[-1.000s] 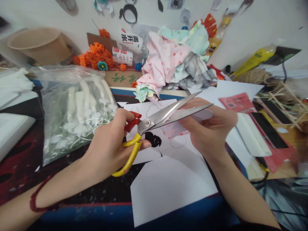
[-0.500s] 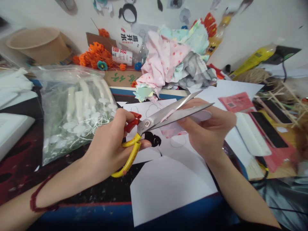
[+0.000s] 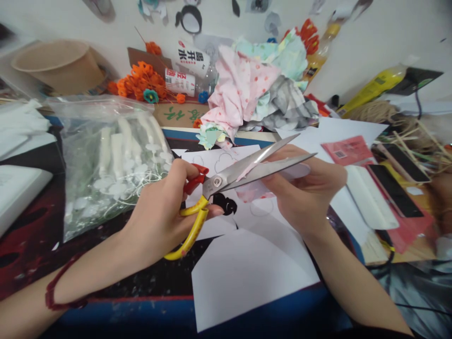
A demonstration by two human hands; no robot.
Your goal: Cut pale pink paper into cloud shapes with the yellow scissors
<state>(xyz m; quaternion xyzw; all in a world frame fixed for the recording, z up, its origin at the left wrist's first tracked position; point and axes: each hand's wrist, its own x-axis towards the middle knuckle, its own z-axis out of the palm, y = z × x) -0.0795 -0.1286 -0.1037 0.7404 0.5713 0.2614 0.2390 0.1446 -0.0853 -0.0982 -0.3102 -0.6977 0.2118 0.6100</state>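
Left hand (image 3: 160,205), yours: fingers wrapped around the red and yellow handles of one pair of scissors (image 3: 217,181), blades parted, tips pointing to your right.

Right hand (image 3: 307,188), yours: thumb and fingers in a narrow pinch on one pink cloth piece (image 3: 252,193), red-spotted, hanging just below the lower blade; with it, one pale rounded piece (image 3: 298,171), perhaps paper, jutting past your thumb.

Pink sliver (image 3: 248,170), one, thin: lies between the blades. Change noted: it sits higher now, reaching toward the upper blade, and shows as a longer, slimmer strip than a second ago. Whether it remains joined to the pink cloth piece, you cannot tell from here.

Little altered: the spread of your blades and the place of both hands. Taken together, this reads as trimming partway through, the strip coming free of the edge.

Beneath your hands, on the counter (image 3: 151,278): one drawn sheet (image 3: 226,162) with pencilled outlines, one black figure (image 3: 226,205), and, nearer you, one white sheet (image 3: 247,278).

Beyond: one heap of crumpled cloth (image 3: 243,84). To your left: one clear bag (image 3: 81,207).
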